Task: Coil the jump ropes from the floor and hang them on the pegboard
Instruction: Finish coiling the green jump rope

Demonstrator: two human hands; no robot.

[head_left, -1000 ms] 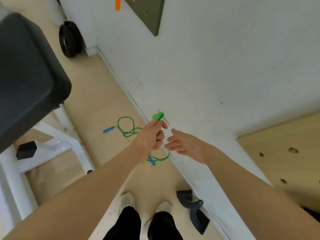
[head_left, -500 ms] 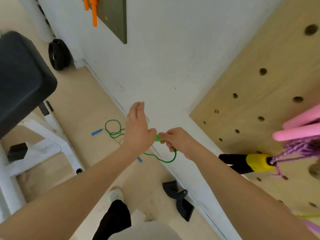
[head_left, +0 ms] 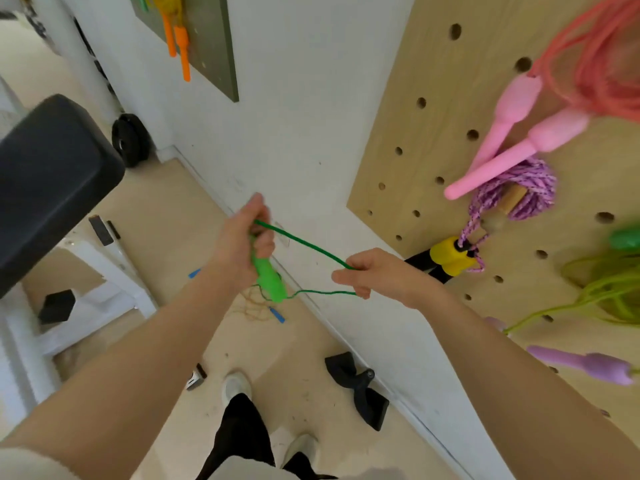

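Left hand (head_left: 242, 244) fist wraps green handle (head_left: 270, 278), cord top too. Right hand (head_left: 374, 275) pinches green cord (head_left: 304, 244), short span stretched between hands, in air before pegboard (head_left: 433, 140). Rest of cord trails to floor (head_left: 166, 209).

Risks: trailing slack snags foot (head_left: 237, 386) or black clamp (head_left: 356, 382); thin cord slips pinch, loop collapses; uneven loops tangle.

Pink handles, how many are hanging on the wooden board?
2. One pink handle hangs higher, near the coral rope; the other pink handle lies beside it and reaches lower, its tip by the purple rope. More could be hidden beyond the picture's right edge.
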